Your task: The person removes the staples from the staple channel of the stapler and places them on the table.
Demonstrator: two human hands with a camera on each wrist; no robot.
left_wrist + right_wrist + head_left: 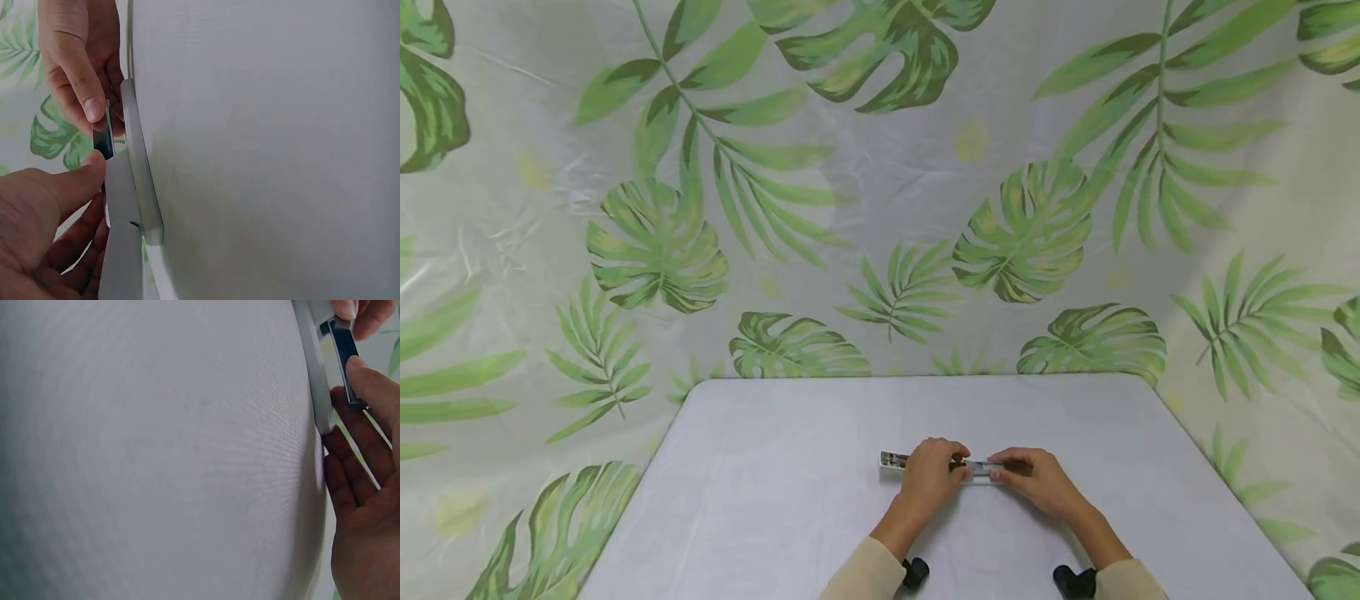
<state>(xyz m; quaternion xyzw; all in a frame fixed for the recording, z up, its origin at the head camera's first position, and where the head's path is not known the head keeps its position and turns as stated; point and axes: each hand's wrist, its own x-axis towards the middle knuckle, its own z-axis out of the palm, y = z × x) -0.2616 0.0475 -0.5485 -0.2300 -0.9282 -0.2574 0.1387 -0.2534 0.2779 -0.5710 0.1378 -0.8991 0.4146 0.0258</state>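
Observation:
Both hands are at a stapler [979,468] with a pale body, held above the white table. Its cover [122,187] looks swung back away from the metal staple channel [345,356], and the pale base [140,162] runs alongside. My left hand [928,475] grips it around the middle, thumb at the rear of the channel in the left wrist view. At the channel's other end, my right hand [1039,479] pinches with thumb and fingertips; its remaining fingers lie near the base in the right wrist view. Whether staples sit inside the channel is unclear.
The white table [760,483] has rounded far corners and spreads out around the hands. Behind and beside it hangs a leaf-printed curtain [910,192]. Black wrist mounts [916,573] show near both sleeves at the bottom of the head view.

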